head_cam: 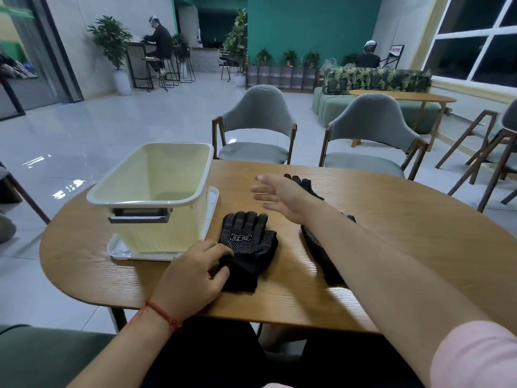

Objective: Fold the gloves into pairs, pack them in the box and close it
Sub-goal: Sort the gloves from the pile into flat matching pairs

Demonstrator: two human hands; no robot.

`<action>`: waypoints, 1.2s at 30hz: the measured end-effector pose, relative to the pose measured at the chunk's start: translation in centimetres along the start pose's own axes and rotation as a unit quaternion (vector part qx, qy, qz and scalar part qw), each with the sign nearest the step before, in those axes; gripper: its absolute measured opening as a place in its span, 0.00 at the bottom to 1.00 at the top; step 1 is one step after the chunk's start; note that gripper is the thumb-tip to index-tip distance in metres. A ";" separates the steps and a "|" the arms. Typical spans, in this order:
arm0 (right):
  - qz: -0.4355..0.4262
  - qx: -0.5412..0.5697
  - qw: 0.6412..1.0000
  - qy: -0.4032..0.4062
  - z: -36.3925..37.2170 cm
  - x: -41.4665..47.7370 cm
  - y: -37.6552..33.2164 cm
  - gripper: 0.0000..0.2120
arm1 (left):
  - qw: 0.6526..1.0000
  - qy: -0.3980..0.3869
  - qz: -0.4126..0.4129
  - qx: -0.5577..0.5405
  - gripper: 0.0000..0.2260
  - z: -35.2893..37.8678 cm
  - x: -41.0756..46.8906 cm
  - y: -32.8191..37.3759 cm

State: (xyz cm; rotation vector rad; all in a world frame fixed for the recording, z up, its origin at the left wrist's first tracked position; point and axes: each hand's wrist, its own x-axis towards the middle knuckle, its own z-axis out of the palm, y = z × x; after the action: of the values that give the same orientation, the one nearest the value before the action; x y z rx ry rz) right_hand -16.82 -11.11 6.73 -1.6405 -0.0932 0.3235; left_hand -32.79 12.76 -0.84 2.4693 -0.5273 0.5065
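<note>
Teal wall (307, 23) top ctr, glossy grey floor (112, 121) left, two grey chairs (257, 119) behind wood table (405, 225), dark windows (475, 37) upper rt, plants (112, 37) + green sofa (333, 106) beyond.

Left hand (193, 275) holding paired gloves (249, 242), right hand (279, 196) spread, box (173, 236) beside

The right forearm (377, 261) is covering most of the right glove (316, 245), leaving only a dotted strip and a few dark tips showing beyond the arm; whether one glove or two is lying there is not coming clear. The right hand (279, 196), its fingers (260, 189) slightly blurring, is hiding the nearer part of the far glove (306, 184). The left hand (193, 278) is masking the cuff corner of the near glove (249, 242), whose white mark is showing too small to read. The box (156, 231) is concealing most of the lid (213, 203) beneath it. The frame's right edge is cutting off the surface (405, 219)
</note>
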 end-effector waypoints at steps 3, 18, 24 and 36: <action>-0.020 -0.136 0.990 0.026 -0.2 0.1 0.7 0.13 | 1.000 0.001 0.000 -0.004 0.14 0.1 0.0 -0.1; -0.088 -0.322 0.938 0.094 -0.2 1.0 4.1 0.18 | 1.000 -0.014 0.013 -0.025 0.10 0.1 0.1 -0.4; -0.142 -0.348 0.925 0.062 -1.6 1.6 3.4 0.11 | 1.000 -0.014 0.015 -0.022 0.09 0.2 0.1 -0.5; 0.065 -0.532 0.831 0.146 -9.5 0.9 3.6 0.22 | 0.999 0.032 0.032 0.000 0.13 0.3 0.0 0.0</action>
State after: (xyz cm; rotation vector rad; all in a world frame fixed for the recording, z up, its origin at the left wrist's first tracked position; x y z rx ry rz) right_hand -13.89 -20.36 3.64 -2.8048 0.0967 0.0991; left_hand -32.74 12.58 -1.06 2.4340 -0.5816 0.6076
